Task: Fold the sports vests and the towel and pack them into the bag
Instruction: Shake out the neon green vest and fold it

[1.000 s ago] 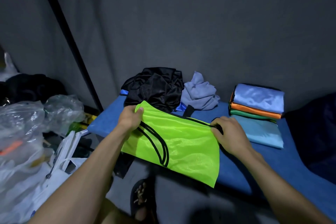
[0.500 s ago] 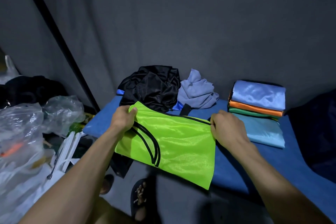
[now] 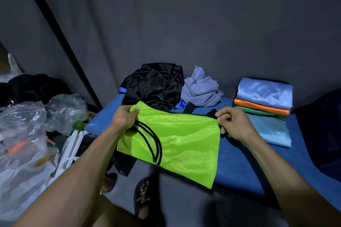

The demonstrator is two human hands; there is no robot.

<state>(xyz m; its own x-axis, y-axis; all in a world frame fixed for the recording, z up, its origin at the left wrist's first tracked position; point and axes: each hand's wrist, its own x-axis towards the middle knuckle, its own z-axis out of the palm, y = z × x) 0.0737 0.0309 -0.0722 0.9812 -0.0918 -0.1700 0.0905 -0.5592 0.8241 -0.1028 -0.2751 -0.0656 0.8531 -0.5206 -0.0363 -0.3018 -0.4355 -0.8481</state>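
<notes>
A neon green sports vest (image 3: 184, 140) with black trim is folded over and held above the front edge of the blue mat (image 3: 239, 167). My left hand (image 3: 125, 120) grips its upper left corner. My right hand (image 3: 234, 123) pinches its upper right corner. Behind it lies a crumpled black bag (image 3: 155, 86) with blue trim, and beside that a bunched grey-blue towel (image 3: 201, 88). At the right stands a stack of folded vests (image 3: 263, 99): light blue on top, then orange and green, over a pale blue one (image 3: 271, 131).
Clear plastic bags (image 3: 27, 131) and a white rack (image 3: 70, 149) crowd the floor at the left. A black pole (image 3: 60, 42) leans along the grey wall. A dark bundle (image 3: 321, 131) sits at the mat's right end. A sandalled foot (image 3: 143, 195) is below.
Both hands have lifted the green vest a little and shifted it left. The right hand now pinches the corner with raised fingers instead of lying over it.
</notes>
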